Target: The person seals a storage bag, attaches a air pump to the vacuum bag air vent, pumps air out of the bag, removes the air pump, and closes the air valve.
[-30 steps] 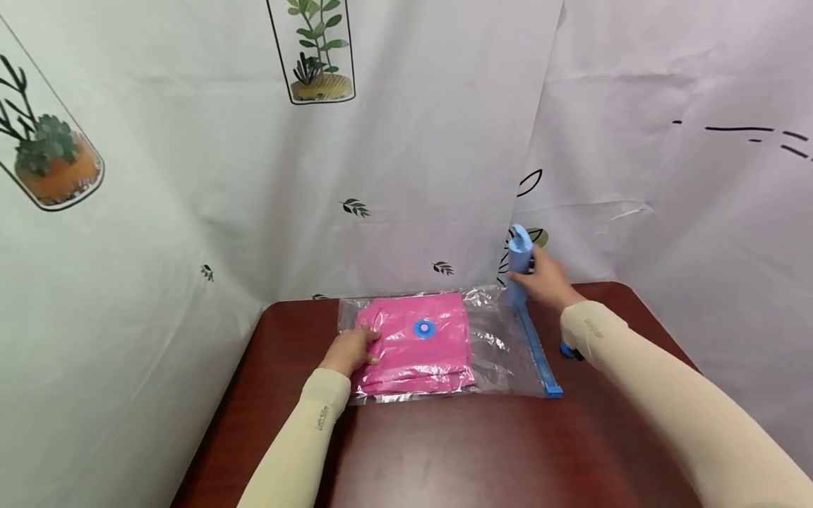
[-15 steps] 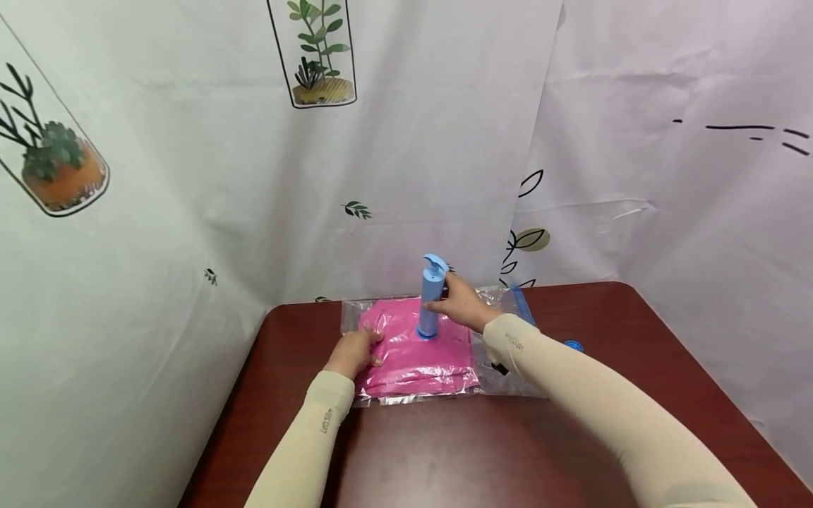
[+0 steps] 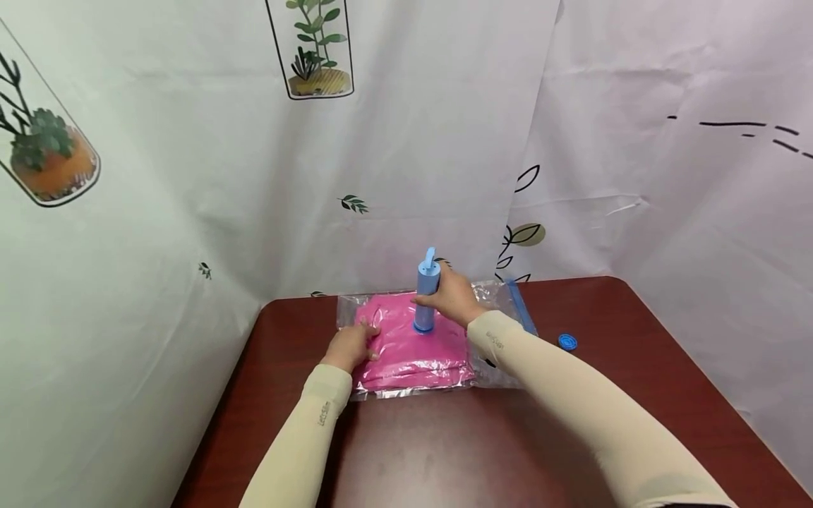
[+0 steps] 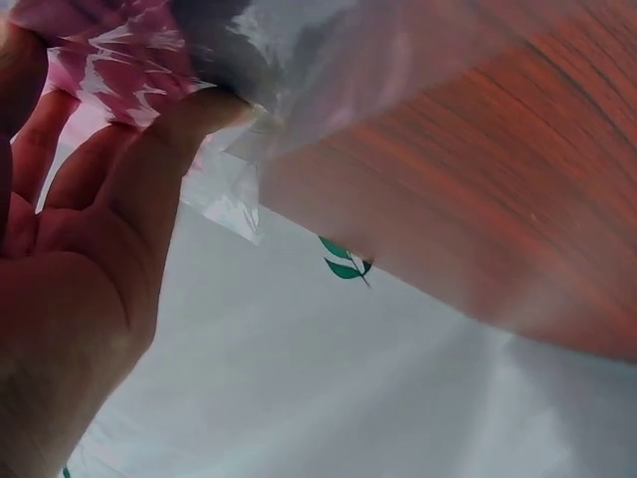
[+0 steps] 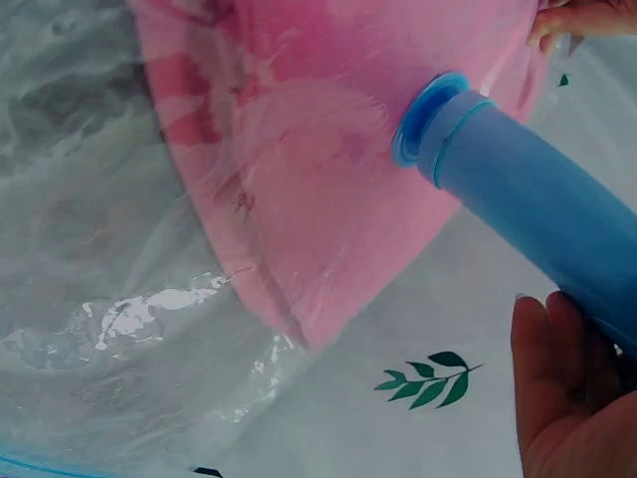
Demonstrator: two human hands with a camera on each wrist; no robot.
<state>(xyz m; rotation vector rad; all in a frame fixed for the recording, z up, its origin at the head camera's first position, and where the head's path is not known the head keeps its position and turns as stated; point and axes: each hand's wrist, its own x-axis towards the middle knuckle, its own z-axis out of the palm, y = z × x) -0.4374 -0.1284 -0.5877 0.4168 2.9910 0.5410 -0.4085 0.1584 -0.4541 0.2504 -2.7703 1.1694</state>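
While my right hand (image 3: 452,298) holds the blue pump (image 3: 426,293) upright, its fingers (image 5: 545,383) curl round the barrel, and the pump's foot sits on the round blue valve (image 5: 423,115) of the clear bag (image 3: 495,331). Folded pink cloth (image 3: 413,349) fills the left part of that bag, which lies flat near the far edge of the tabletop (image 3: 444,444), closer to the far left corner than the right. My left hand (image 3: 351,345) rests on the bag's left end: the fingers (image 4: 129,169) are nearly straight, only loosely bent, and the thumb tip presses on the crinkled plastic where it meets the wood, without closing round anything. Along the bag's right end runs the blue zip strip (image 3: 519,310), partly hidden behind my right forearm. Apart from the bag, toward the right edge of the tabletop, lies a small blue cap (image 3: 567,342). Both my sleeves are pale beige.
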